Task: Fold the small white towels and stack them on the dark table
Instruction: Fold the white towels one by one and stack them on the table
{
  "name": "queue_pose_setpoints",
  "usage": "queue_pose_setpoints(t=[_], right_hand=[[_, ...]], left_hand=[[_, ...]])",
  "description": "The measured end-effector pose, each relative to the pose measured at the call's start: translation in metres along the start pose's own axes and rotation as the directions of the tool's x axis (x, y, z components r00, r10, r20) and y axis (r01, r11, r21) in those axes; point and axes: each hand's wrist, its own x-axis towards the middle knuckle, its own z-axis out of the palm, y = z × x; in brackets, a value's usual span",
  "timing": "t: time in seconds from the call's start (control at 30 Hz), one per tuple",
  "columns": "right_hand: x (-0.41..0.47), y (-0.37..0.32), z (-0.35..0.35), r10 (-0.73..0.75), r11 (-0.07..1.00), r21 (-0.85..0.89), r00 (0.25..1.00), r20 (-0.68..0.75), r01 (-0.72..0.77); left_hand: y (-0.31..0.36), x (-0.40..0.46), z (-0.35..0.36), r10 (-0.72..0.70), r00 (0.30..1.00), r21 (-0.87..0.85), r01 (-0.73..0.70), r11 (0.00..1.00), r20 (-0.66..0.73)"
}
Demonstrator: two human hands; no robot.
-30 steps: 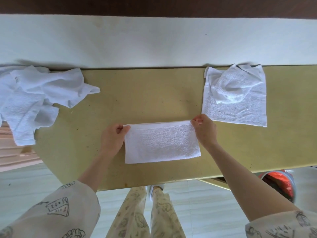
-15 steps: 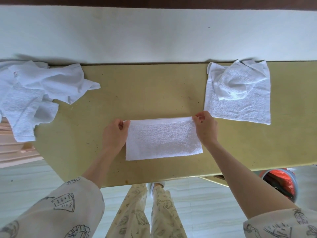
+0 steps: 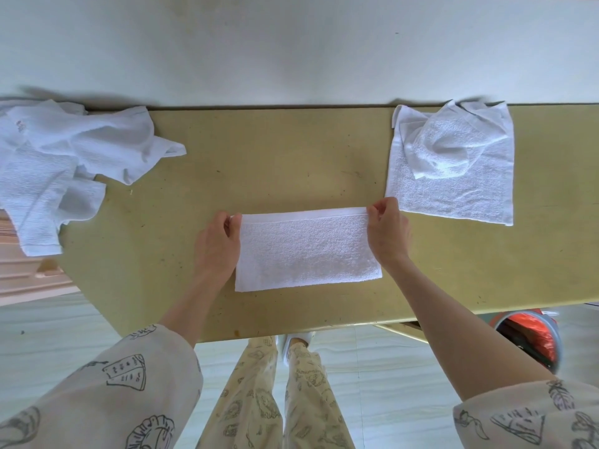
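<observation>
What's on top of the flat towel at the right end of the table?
A crumpled white towel lies bunched on the flat towel, over its far half. The part of the flat towel beneath it is hidden.

This looks like a room in a home. A person in loose printed sleeves (image 3: pixel 97 393) and matching pyjama-style trousers (image 3: pixel 275 396), with white slippers (image 3: pixel 298 339) on, stands at a scuffed yellowish tabletop (image 3: pixel 275 157) pushed against a plain pale wall (image 3: pixel 291 43). The floor (image 3: pixel 389 384) is pale with a faint grain. A round bin (image 3: pixel 531 341) with a red bag sits beneath the tabletop's right side.
</observation>
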Motion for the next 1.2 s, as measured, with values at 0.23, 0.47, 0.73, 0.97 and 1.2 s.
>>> queue_pose_setpoints(t=[0.23,0.47,0.73,0.97,1.2], right_hand=[[0.000,0.001,0.001,-0.015,1.000,-0.024,1.000,0.003,0.015],[-0.003,0.001,0.000,-0.032,0.997,0.066,0.999,-0.013,0.032],[-0.052,-0.006,0.033,-0.659,0.741,-0.244,0.748,-0.082,0.626],[-0.048,0.023,0.055,-0.631,0.699,-0.349,0.768,0.111,0.624],[-0.043,0.030,0.051,-0.582,0.680,-0.441,0.797,0.163,0.586]], left_hand=[[0.000,0.000,0.002,-0.005,1.000,-0.031,0.005,0.999,-0.007],[0.004,-0.004,0.000,-0.045,0.999,-0.005,0.045,0.999,-0.025],[0.011,-0.039,0.028,0.504,0.863,0.440,-0.438,0.784,-0.037],[-0.027,-0.031,0.055,0.553,0.812,0.554,-0.552,0.623,0.185],[-0.037,-0.022,0.039,0.515,0.845,0.575,-0.495,0.652,0.143]])
